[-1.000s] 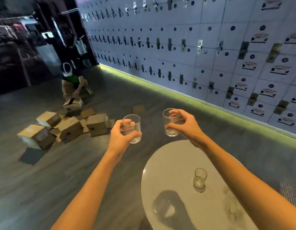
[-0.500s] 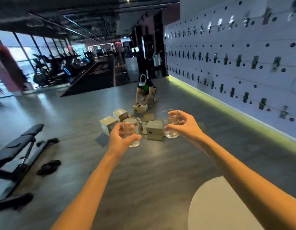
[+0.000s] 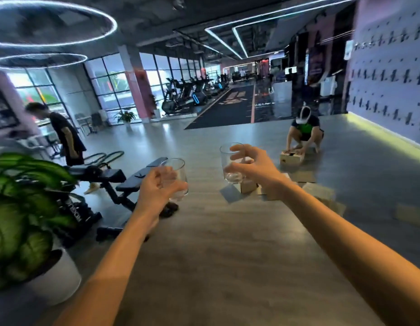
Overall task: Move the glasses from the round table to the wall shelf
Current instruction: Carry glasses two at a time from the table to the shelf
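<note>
I hold two clear drinking glasses out in front of me at chest height over the grey floor. My left hand [image 3: 157, 191] is wrapped round one glass [image 3: 178, 182], which stands upright. My right hand [image 3: 253, 168] grips the other glass [image 3: 229, 163] from its right side, also upright. Both arms are stretched forward. The round table and any wall shelf are out of view.
A potted plant [image 3: 23, 208] in a white pot stands close at my left. A weight bench [image 3: 115, 177] lies ahead left, with a standing person [image 3: 65, 137] behind it. A crouching person [image 3: 304, 132] handles cardboard boxes [image 3: 291, 158] ahead right. The locker wall [image 3: 392, 85] runs along the right.
My view has swung left, away from the locker wall and the round table, which has left the frame. The plant and bench have come into view. Both hands still hold their glasses.
</note>
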